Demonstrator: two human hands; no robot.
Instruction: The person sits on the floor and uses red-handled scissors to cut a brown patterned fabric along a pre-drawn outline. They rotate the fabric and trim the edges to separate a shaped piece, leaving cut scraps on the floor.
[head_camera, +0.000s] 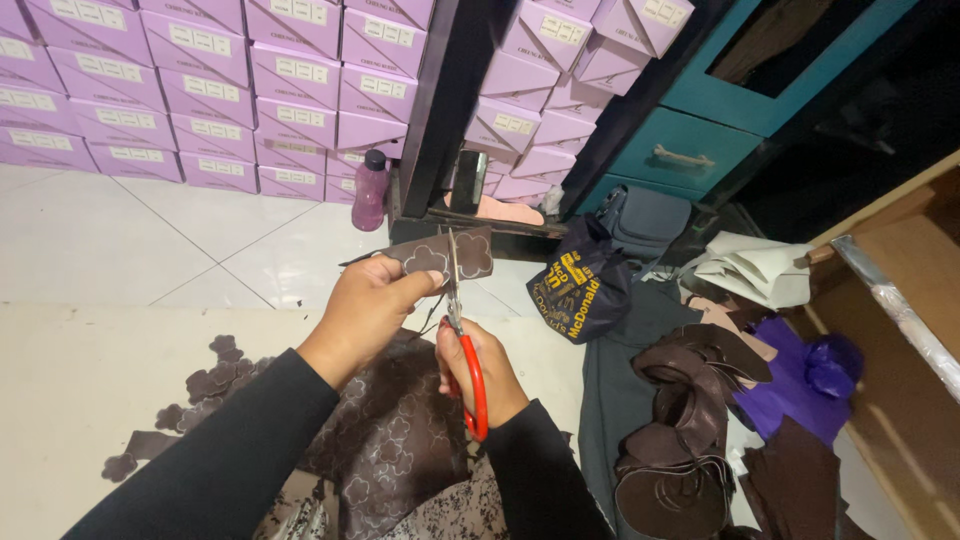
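The left hand (372, 305) pinches a brown flower-patterned strip (440, 256) held up at centre, while the right hand (478, 372), closed around red-handled scissors (462, 340), sets the blades against the strip, above patterned brown material (395, 440) lying near the body.

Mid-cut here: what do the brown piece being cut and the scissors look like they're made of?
The brown piece in the left hand looks like thin leather or faux leather: matte, flexible, with outlined flower shapes; which of the two is unclear. The scissors in the right hand have shiny metal blades and glossy red handles, likely plastic-coated.
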